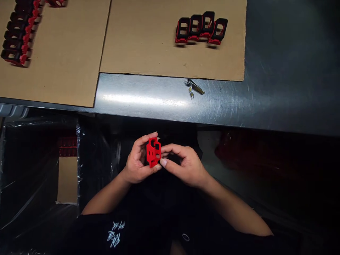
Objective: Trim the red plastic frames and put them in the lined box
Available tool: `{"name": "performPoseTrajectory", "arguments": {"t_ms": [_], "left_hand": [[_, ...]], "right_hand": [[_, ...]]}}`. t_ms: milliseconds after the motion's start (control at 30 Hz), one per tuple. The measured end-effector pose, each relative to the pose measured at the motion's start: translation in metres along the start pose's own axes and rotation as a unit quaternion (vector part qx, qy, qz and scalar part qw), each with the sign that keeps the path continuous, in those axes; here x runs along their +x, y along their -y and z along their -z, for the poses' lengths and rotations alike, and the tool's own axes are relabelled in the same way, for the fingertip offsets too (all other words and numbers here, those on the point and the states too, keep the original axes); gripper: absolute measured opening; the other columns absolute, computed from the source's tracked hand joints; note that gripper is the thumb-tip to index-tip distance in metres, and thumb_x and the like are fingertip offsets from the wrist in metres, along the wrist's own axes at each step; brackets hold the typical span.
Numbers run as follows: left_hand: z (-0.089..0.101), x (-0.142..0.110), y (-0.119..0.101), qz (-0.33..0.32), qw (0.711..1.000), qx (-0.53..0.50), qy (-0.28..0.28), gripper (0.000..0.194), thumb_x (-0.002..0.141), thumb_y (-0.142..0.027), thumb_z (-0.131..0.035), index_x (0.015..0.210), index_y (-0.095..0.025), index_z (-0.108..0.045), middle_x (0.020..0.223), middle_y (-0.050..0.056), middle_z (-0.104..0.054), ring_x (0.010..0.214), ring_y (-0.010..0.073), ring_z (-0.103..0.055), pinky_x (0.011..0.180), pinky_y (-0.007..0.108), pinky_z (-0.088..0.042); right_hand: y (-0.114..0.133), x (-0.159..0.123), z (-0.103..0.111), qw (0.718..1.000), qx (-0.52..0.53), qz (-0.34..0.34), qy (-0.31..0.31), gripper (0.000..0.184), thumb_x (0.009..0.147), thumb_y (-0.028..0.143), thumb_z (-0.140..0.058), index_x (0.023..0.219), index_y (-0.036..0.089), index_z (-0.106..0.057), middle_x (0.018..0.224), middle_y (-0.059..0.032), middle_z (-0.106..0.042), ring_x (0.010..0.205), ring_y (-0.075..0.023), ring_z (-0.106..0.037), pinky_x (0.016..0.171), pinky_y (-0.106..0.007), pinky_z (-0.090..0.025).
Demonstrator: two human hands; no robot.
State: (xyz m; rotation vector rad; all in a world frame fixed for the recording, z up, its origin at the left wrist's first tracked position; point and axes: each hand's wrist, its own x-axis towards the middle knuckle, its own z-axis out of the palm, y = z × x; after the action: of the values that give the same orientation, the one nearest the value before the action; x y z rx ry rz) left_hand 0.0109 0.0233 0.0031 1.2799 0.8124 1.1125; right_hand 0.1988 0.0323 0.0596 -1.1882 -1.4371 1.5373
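A red plastic frame part (152, 154) with several openings is held upright in front of my body, below the table edge. My left hand (138, 161) grips it from the left, fingers at its top end and thumb at its bottom end. From the right, the thumb and fingers of my right hand (186, 163) close on the side of the same part. Some black shows inside the part. Several red-and-black frame parts (195, 28) stand in a short row on the cardboard beyond.
A metal table (276, 95) carries two cardboard sheets (148, 53). Nail clippers (195, 86) lie near its edge. A long row of red-and-black parts (18, 35) stands at the far left. Below left, a plastic-lined box (26, 170) holds more red parts (67, 146) and cardboard.
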Motion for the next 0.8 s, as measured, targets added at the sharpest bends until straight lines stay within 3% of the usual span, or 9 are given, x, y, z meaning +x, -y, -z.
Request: {"name": "performPoseTrajectory", "arguments": {"t_ms": [100,167,233,300,333,400,500,667,800], "left_hand": [[0.005,0.002,-0.003,-0.01,0.999,0.036,0.019,0.08,0.078,-0.026,-0.085,0.147,-0.031,-0.045,0.146,0.013,-0.054,0.13,0.0262,-0.059,0.11,0.045,-0.054],[0.008,0.005,-0.005,-0.01,1.0,0.013,0.017,0.079,0.075,-0.028,-0.087,0.145,-0.028,-0.049,0.139,0.012,-0.054,0.127,0.0265,-0.06,0.105,0.042,-0.057],[0.01,0.007,-0.006,-0.005,0.999,-0.032,0.013,0.076,0.075,-0.027,-0.087,0.141,-0.029,-0.05,0.136,0.011,-0.054,0.127,0.027,-0.061,0.101,0.04,-0.06],[0.009,0.008,-0.006,0.012,0.998,-0.058,0.02,0.072,0.075,-0.024,-0.085,0.138,-0.031,-0.05,0.137,0.009,-0.052,0.13,0.0277,-0.06,0.102,0.041,-0.06],[0.008,0.008,-0.005,0.029,0.997,-0.064,0.031,0.071,0.076,-0.022,-0.084,0.137,-0.031,-0.05,0.137,0.009,-0.052,0.129,0.0273,-0.06,0.102,0.042,-0.06],[0.005,0.008,-0.004,0.071,0.993,-0.075,0.058,0.07,0.075,-0.021,-0.084,0.135,-0.032,-0.05,0.135,0.007,-0.054,0.121,0.025,-0.064,0.099,0.041,-0.061],[-0.002,0.007,-0.006,0.148,0.983,-0.081,0.065,0.07,0.073,-0.03,-0.085,0.135,-0.033,-0.053,0.131,0.007,-0.057,0.111,0.0246,-0.067,0.092,0.038,-0.063],[-0.012,0.011,-0.017,0.247,0.963,-0.096,-0.044,0.075,0.066,-0.046,-0.086,0.134,-0.034,-0.056,0.13,0.005,-0.061,0.109,0.0266,-0.066,0.088,0.034,-0.062],[-0.019,0.019,-0.018,0.259,0.959,-0.097,-0.068,0.072,0.063,-0.053,-0.087,0.127,-0.037,-0.059,0.129,0.002,-0.063,0.104,0.0252,-0.066,0.084,0.033,-0.062]], "right_hand": [[0.003,-0.001,0.009,0.998,-0.047,-0.023,-0.028,0.014,0.087,0.02,-0.068,0.098,0.018,-0.077,0.084,-0.0033,-0.081,0.073,-0.0158,-0.077,0.07,-0.026,-0.062],[0.001,0.001,0.025,0.986,-0.12,-0.005,-0.117,0.014,0.087,0.024,-0.071,0.098,0.018,-0.077,0.083,-0.0033,-0.08,0.072,-0.0166,-0.076,0.068,-0.028,-0.061],[-0.002,0.011,0.048,0.941,-0.215,0.04,-0.257,0.016,0.088,0.029,-0.071,0.1,0.019,-0.077,0.09,-0.0052,-0.079,0.079,-0.0194,-0.075,0.072,-0.033,-0.061],[-0.006,0.029,0.074,0.864,-0.32,0.083,-0.381,0.025,0.088,0.034,-0.071,0.107,0.019,-0.075,0.102,-0.009,-0.077,0.092,-0.0245,-0.072,0.08,-0.041,-0.06],[-0.008,0.039,0.085,0.832,-0.363,0.09,-0.41,0.033,0.085,0.037,-0.073,0.112,0.018,-0.073,0.109,-0.0118,-0.075,0.101,-0.0282,-0.069,0.083,-0.044,-0.06],[-0.007,0.058,0.102,0.803,-0.429,0.061,-0.409,0.054,0.078,0.043,-0.081,0.122,0.013,-0.07,0.118,-0.0164,-0.072,0.109,-0.0332,-0.065,0.095,-0.051,-0.055],[0.001,0.079,0.108,0.805,-0.465,-0.015,-0.369,0.067,0.076,0.059,-0.081,0.128,0.018,-0.069,0.123,-0.0146,-0.068,0.117,-0.0355,-0.059,0.099,-0.05,-0.051],[0.011,0.089,0.101,0.818,-0.467,-0.048,-0.331,0.048,0.087,0.061,-0.071,0.119,0.025,-0.074,0.12,-0.0087,-0.063,0.116,-0.0282,-0.058,0.097,-0.04,-0.051],[0.011,0.09,0.103,0.823,-0.464,-0.058,-0.322,0.053,0.086,0.066,-0.07,0.123,0.029,-0.072,0.119,-0.007,-0.062,0.114,-0.0273,-0.058,0.093,-0.038,-0.052]]}}
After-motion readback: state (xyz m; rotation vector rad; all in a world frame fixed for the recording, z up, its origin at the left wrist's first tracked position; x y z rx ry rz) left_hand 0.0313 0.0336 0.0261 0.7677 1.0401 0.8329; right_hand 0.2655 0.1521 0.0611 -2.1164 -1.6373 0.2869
